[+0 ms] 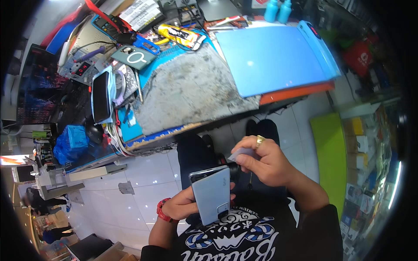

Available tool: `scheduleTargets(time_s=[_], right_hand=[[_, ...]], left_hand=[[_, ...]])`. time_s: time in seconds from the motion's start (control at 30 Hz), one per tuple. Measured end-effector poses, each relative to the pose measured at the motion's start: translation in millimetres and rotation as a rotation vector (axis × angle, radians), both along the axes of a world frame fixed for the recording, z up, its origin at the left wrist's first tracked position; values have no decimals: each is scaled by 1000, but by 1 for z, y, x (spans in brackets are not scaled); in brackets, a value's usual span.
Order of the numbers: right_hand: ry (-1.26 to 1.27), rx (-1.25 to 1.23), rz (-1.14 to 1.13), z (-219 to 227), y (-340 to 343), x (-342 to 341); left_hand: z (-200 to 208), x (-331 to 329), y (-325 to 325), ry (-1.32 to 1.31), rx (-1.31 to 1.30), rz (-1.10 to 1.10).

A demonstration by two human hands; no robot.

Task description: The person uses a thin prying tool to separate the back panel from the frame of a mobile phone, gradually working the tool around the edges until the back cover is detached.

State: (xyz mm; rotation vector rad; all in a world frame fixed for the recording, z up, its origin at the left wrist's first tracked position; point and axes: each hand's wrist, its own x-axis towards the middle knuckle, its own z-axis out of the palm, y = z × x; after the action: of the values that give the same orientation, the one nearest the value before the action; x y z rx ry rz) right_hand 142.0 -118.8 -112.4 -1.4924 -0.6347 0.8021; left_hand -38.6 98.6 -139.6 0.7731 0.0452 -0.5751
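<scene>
My left hand (179, 205), with a red band at its wrist, is closed round a smartphone (209, 198) held over my lap. Its pale blue back faces up, and the camera block is at the end nearest me. Along the far end a dark gap shows between the back cover and the frame. Between the thumb and fingers of my right hand (266, 163) is a thin grey flat piece (243, 153), perhaps a pry card. It is just beyond the phone's far right corner; whether the two touch, I cannot tell. A gold ring is on that hand.
Ahead stands a workbench with a stained grey mat (183, 87) and a large blue pad (274, 61). Another phone (101, 96), a grey-green phone back (134, 56), a yellow tube (180, 35) and cables crowd its left side. A green panel (327, 156) stands at right.
</scene>
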Motion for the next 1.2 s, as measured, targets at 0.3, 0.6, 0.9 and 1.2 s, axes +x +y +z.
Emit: scheduleTargets(time_s=[0.3, 0.6, 0.9, 1.2], right_hand=[[-301, 17, 175, 7, -24, -25], [-332, -35, 220, 10, -32, -35], [-137, -169, 162, -20, -32, -79], [-47, -103, 127, -36, -41, -107]], left_hand=[[-4, -33, -15, -131, 280, -110], [-1, -40, -18, -172, 308, -106], [4, -43, -13, -176, 350, -63], [-15, -63, -9, -102, 411, -91]])
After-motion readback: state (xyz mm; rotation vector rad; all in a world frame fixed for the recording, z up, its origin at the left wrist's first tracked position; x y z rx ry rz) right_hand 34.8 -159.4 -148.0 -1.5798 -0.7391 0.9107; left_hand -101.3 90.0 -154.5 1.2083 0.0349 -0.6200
